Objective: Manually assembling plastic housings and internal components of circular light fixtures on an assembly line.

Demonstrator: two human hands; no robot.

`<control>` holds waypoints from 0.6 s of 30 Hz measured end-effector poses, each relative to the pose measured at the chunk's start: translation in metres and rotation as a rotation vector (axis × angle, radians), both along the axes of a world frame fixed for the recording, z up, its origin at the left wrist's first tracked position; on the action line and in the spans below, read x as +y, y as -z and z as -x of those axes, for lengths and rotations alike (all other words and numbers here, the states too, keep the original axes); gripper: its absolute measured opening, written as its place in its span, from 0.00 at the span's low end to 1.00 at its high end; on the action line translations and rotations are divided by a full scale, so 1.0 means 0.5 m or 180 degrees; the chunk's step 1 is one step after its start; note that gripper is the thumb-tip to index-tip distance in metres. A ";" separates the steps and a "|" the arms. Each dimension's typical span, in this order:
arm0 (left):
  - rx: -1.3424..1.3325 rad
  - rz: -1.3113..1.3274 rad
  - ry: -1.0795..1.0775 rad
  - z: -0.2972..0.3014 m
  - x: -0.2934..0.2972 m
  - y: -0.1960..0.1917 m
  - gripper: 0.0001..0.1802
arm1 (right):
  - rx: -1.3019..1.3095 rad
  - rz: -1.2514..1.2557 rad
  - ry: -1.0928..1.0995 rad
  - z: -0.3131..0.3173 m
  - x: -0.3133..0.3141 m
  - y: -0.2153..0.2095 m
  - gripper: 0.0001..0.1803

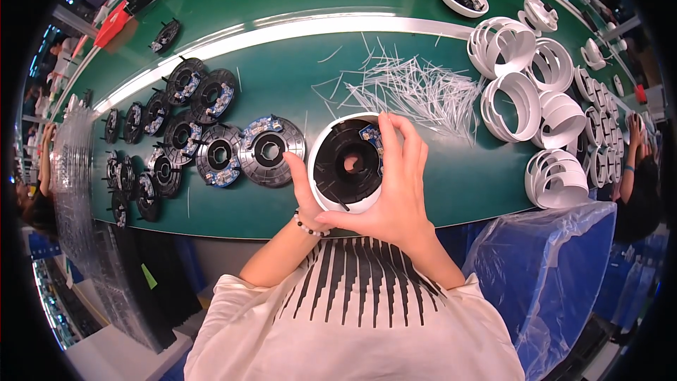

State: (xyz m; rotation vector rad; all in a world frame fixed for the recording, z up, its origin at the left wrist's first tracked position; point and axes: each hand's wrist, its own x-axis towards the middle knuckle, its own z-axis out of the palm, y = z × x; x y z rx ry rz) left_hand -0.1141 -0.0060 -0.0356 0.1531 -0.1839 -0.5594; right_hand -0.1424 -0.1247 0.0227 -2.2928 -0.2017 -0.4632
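Between my two hands, close to my body, is a white round housing (316,142) with a black round plate (331,166) seated inside its rim. A blue circuit board (369,135) sits on the plate's upper right, partly covered by my fingers. My left hand (308,196) grips the housing's left side, thumb raised along the rim; its other fingers are hidden underneath. Around the right side curls my right hand (402,194), fingers over the far right rim and thumb along the near edge. Just left lies a loose black plate with a circuit board (271,159).
Several more black plates (215,95) with boards spread across the left of the green table (282,70). A heap of thin white strips (416,95) lies beyond my hands. Stacked white rings (511,106) stand at right, above a plastic-lined blue bin (539,268). Other people work at both sides.
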 end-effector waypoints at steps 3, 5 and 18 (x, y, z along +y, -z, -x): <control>0.0020 0.0106 0.0047 -0.002 0.001 0.008 0.51 | 0.0016 0.0137 0.0044 -0.007 -0.002 -0.003 0.65; 0.0064 0.0244 0.0081 0.001 0.004 0.004 0.51 | 0.0156 0.0161 -0.0119 -0.015 -0.006 -0.002 0.65; 0.0118 -0.0947 -0.0279 -0.001 0.004 -0.027 0.35 | 0.0024 0.0268 -0.0022 -0.028 -0.003 0.015 0.61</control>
